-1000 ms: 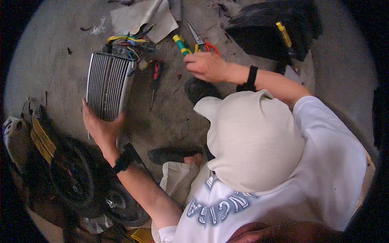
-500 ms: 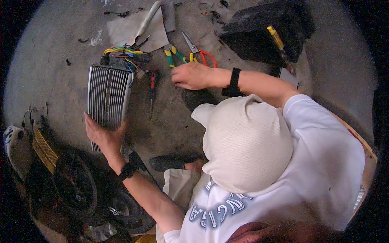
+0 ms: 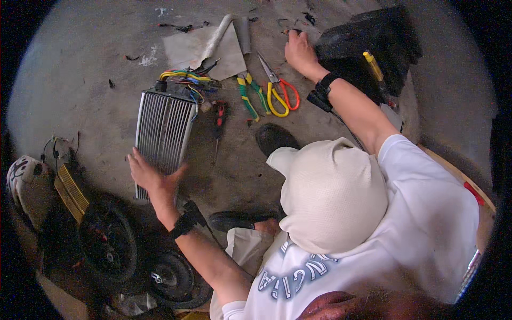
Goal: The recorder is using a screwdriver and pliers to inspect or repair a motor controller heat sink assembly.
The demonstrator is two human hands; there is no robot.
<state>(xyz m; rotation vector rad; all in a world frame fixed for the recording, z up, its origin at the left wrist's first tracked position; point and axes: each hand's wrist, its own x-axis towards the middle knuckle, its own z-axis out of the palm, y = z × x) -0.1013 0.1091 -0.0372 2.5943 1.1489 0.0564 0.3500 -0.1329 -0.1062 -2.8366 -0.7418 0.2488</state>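
A silver finned metal controller box [image 3: 166, 120] lies on the floor with coloured wires [image 3: 184, 76] coming out of its far end. My left hand [image 3: 156, 176] rests across the box's near end, fingers spread, thumb at the right edge. Farther away to the right, my right hand [image 3: 302, 53] is down by small dark scraps [image 3: 292, 31] on the floor. Its fingers are bent together, and what they hold, if anything, is hidden. Scissors [image 3: 278, 88] with red and yellow handles and green-and-yellow pliers [image 3: 250, 96] lie between the hands. Beside the box is a red-and-black screwdriver [image 3: 219, 118].
A black bulky object [image 3: 368, 45] stands at the far right, a yellow-handled tool [image 3: 373, 65] upon it. Behind the box lies a pale sheet [image 3: 226, 50] with a light tube. Wheels [image 3: 106, 242] and a white shell [image 3: 26, 184] sit at the lower left. A dark shoe [image 3: 274, 138] is near the pliers.
My right hand has moved away from the pliers and scissors, up and to the right, to the scraps. My left hand stays on the box. The whole view has shifted slightly.
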